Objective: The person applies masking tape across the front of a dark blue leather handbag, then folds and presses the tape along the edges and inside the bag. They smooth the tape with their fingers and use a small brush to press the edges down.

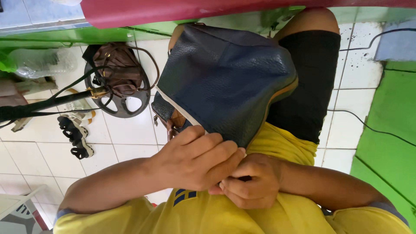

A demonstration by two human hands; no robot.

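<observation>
Both hands grip navy bag edge, bag lies beyond on lap

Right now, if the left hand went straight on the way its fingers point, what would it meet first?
The left hand points toward the person's right, so it would likely meet the right hand first, at its knuckles just beside the fingertips. Both pinch the near edge of the dark blue bag. Depth is hard to judge.

Left hand, right hand pinch navy bag edge on lap
</observation>
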